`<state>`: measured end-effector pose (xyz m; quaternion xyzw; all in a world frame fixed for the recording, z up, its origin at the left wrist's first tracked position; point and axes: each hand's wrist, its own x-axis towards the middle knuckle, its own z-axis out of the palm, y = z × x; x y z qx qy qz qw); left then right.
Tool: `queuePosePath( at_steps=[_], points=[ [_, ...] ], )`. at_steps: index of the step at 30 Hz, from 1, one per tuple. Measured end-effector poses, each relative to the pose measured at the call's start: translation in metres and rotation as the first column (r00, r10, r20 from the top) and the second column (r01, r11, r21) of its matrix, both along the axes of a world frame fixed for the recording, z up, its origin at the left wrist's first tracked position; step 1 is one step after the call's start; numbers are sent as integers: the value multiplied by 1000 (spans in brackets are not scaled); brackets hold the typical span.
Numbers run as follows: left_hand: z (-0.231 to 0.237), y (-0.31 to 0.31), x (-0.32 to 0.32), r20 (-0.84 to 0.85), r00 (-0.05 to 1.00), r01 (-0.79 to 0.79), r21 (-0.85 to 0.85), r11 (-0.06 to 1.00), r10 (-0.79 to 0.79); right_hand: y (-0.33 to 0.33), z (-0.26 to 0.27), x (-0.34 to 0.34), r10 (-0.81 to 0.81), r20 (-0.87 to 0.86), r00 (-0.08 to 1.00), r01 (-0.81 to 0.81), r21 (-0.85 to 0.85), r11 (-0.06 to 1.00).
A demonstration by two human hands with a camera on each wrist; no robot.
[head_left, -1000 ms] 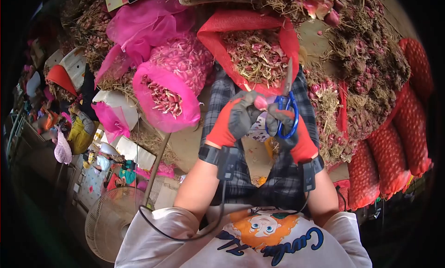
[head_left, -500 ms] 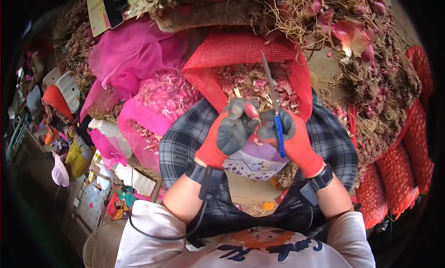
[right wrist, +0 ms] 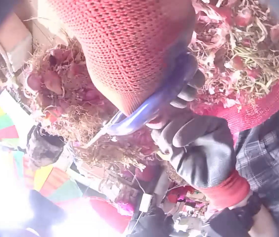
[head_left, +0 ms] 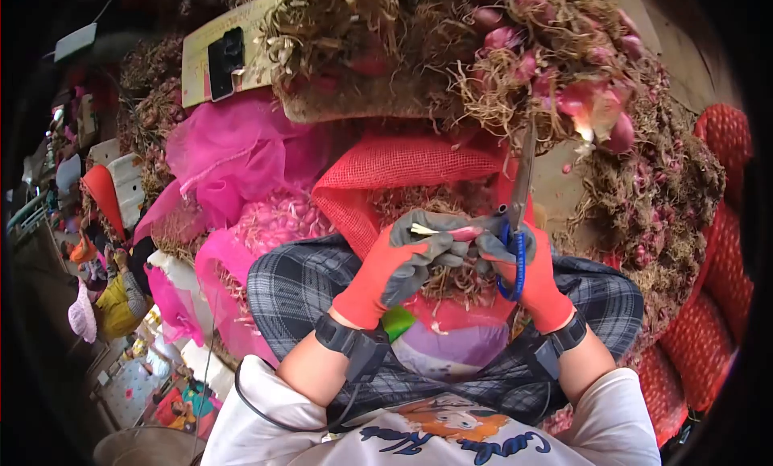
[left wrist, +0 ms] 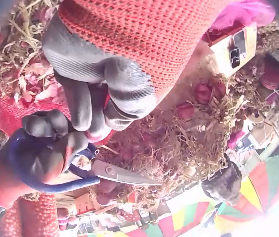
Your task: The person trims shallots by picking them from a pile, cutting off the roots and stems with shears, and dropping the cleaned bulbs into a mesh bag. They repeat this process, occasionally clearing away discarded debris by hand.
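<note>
In the head view a shallot (head_left: 463,234) with a pale cut stem lies between the two gloved hands, pinched by the left hand (head_left: 407,256). The right hand (head_left: 527,265) has its fingers through the blue handles of the scissors (head_left: 523,168), whose blades point away from the body, and its fingertips meet the shallot's bulb end. In the left wrist view the scissors' blades (left wrist: 124,175) look closed together. Below both hands is a red mesh bag (head_left: 403,164) with trimmings in it.
Pink net bags of shallots (head_left: 278,220) stand on the left. Heaped rooty shallots (head_left: 644,184) lie at right and ahead, beside full red sacks (head_left: 696,345). A phone (head_left: 226,63) rests on a yellow box at the far left. Other people sit at far left.
The head view has shifted, with the heap ahead now showing larger. The shallot has turned from upright to nearly level between the hands, and the scissors have tilted to the right.
</note>
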<state>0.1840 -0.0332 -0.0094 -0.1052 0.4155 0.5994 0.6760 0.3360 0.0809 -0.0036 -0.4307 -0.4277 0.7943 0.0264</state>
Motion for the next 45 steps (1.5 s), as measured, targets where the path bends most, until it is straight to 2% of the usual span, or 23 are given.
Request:
queuePosePath(
  at_steps=[2,3,6,7,8,10,13,16,19,20,21,23,26,27,30,33,35,36,38,39,42,43,45],
  points=[
    [5,4,-3,-58,997,49,113,992,-43,7,3,3,27,-43,999,-26,32,999],
    [7,3,-5,-142,987,91,91,992,-77,6,9,1,-25,-61,998,27,22,999],
    [13,-3,-3,-501,858,239,195,951,-112,0,9,6,97,-222,970,29,504,863],
    [20,-7,-1,-552,831,234,226,946,-74,-4,13,8,106,-261,960,67,577,814],
    [27,-13,-1,-693,718,302,232,925,-61,-4,21,12,179,-176,968,-8,691,723],
    [48,-28,10,-708,707,286,281,916,-3,-17,35,19,159,-184,970,-7,632,775],
    [69,-55,30,-744,661,284,368,885,98,-36,65,31,258,-276,926,47,761,647],
    [94,-89,54,-764,629,230,361,904,145,-66,82,46,262,-402,878,133,729,671],
    [107,-109,69,-686,711,225,429,875,154,-84,92,61,286,-384,878,119,753,647],
    [110,-119,78,-581,805,194,442,876,115,-89,92,70,298,-373,879,109,764,636],
    [114,-126,84,-546,835,196,415,888,71,-92,91,77,347,-330,878,122,855,505],
    [126,-139,96,-437,899,204,360,910,-29,-99,96,93,394,-285,874,110,905,412],
    [112,-159,102,-247,952,295,569,768,-182,-107,102,105,462,-193,865,111,974,200],
    [116,-162,107,-338,923,293,303,907,-185,-112,104,108,477,-163,863,114,985,130],
    [102,-174,114,-106,984,177,554,813,-142,-130,105,108,450,-254,856,125,947,297],
    [86,-180,120,10,995,77,548,833,-98,-143,101,112,441,-228,868,74,938,339],
    [84,-190,126,125,989,-9,579,815,-77,-150,110,113,444,-129,887,23,971,237],
    [79,-192,126,257,960,-62,586,808,-113,-154,113,112,445,-80,892,-4,983,185],
    [62,-189,120,492,849,-161,586,794,-191,-163,117,108,378,-74,923,-43,955,294],
    [51,-188,118,460,879,-196,589,784,-126,-167,118,106,342,-69,937,-57,937,346],
    [40,-188,110,358,932,-281,613,738,56,-164,116,114,312,-10,950,-97,941,325],
    [49,-189,106,327,939,-302,627,718,110,-168,123,119,329,26,944,-109,966,235],
    [58,-186,95,228,959,-282,666,691,171,-163,94,135,323,152,934,-223,955,195]
  ],
)
